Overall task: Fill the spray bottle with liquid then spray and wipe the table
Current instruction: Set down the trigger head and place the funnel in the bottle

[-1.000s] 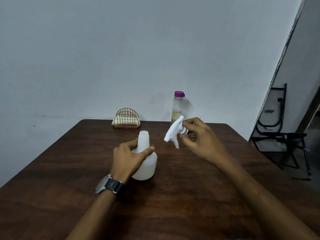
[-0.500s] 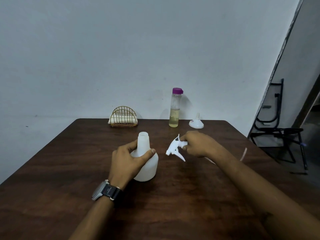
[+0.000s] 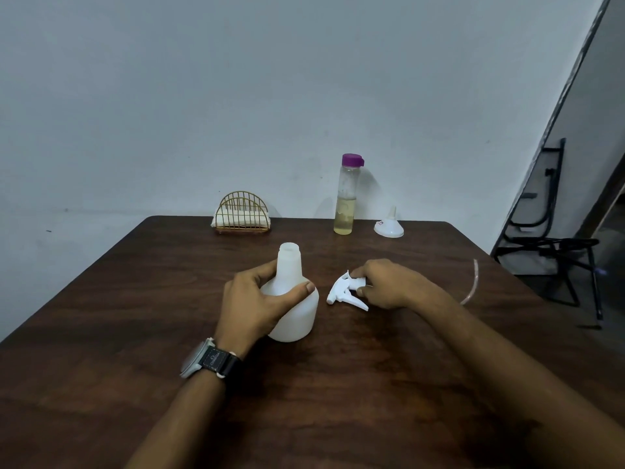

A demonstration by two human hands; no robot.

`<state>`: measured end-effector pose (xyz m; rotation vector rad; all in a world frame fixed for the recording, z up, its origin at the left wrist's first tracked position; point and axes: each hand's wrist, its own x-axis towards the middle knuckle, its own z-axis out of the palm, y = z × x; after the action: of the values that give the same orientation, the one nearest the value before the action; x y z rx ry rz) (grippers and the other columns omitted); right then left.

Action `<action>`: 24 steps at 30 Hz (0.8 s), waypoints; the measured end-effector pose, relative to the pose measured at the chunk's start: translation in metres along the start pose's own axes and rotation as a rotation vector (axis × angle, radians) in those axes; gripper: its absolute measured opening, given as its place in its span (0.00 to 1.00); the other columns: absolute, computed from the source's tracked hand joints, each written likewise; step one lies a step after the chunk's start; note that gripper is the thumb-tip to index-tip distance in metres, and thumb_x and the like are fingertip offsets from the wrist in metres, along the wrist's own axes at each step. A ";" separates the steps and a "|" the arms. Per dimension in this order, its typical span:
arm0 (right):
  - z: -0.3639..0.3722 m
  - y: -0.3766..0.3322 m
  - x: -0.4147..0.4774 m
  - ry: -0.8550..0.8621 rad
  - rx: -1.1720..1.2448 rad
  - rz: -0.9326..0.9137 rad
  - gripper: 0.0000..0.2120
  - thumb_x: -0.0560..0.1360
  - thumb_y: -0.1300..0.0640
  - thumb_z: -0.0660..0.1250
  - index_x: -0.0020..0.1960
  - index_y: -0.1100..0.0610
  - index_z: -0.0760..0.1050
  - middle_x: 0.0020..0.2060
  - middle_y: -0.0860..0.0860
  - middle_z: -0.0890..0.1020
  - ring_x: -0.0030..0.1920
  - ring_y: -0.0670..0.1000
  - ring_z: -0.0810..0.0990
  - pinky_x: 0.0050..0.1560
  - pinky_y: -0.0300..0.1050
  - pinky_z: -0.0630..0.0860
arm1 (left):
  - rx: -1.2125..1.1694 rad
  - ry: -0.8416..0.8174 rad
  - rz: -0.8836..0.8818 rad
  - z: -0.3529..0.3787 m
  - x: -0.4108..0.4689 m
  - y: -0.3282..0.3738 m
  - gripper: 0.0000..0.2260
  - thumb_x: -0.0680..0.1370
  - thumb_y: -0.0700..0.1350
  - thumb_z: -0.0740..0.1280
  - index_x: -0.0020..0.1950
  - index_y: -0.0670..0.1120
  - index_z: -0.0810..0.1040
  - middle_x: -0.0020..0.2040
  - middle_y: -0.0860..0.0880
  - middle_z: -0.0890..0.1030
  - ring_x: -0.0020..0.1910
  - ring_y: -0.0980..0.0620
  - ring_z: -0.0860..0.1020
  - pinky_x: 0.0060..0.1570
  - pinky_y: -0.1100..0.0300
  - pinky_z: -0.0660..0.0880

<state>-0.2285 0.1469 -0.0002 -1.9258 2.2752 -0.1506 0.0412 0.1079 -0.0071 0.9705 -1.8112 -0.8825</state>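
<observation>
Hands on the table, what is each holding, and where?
Left hand grips the spray bottle at its shoulder; right hand pinches the sprayer head by its collar end.

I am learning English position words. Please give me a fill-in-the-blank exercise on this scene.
1. The left hand grips the spray bottle, which stands ____ on the table.
2. The right hand holds the trigger head to the ____ of the spray bottle.
3. The clear bottle has a ____ cap.
4. The funnel rests with its spout pointing ____.
Answers: upright, right, purple, up.
</observation>
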 end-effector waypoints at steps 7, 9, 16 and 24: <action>-0.001 -0.001 -0.003 -0.003 0.010 -0.041 0.05 0.80 0.53 0.66 0.50 0.44 0.77 0.42 0.41 0.72 0.48 0.52 0.77 0.47 0.50 0.75 | -0.029 -0.020 -0.021 -0.001 -0.001 -0.002 0.24 0.67 0.59 0.81 0.63 0.57 0.85 0.47 0.73 0.79 0.50 0.73 0.77 0.54 0.61 0.79; -0.002 -0.002 -0.005 -0.008 -0.010 -0.024 0.06 0.80 0.52 0.66 0.56 0.45 0.78 0.48 0.46 0.74 0.52 0.54 0.77 0.54 0.55 0.78 | -0.032 -0.021 -0.023 -0.002 -0.002 -0.002 0.23 0.67 0.59 0.81 0.61 0.58 0.85 0.47 0.72 0.81 0.50 0.73 0.78 0.54 0.59 0.81; -0.019 -0.001 -0.010 0.028 0.010 0.041 0.25 0.83 0.48 0.65 0.78 0.52 0.70 0.70 0.55 0.76 0.71 0.56 0.75 0.69 0.54 0.73 | -0.026 -0.027 0.010 0.001 -0.003 -0.001 0.27 0.68 0.59 0.80 0.66 0.55 0.82 0.47 0.73 0.77 0.49 0.73 0.75 0.47 0.66 0.75; -0.043 0.035 0.027 0.430 0.333 0.297 0.16 0.81 0.51 0.67 0.64 0.58 0.82 0.59 0.53 0.85 0.58 0.53 0.82 0.52 0.43 0.72 | 0.003 -0.033 0.049 0.013 0.013 0.001 0.24 0.69 0.59 0.79 0.64 0.56 0.83 0.47 0.72 0.78 0.51 0.71 0.77 0.47 0.68 0.75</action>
<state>-0.2750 0.1256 0.0340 -1.4768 2.5526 -0.9172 0.0253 0.0992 -0.0061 0.9151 -1.8569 -0.8703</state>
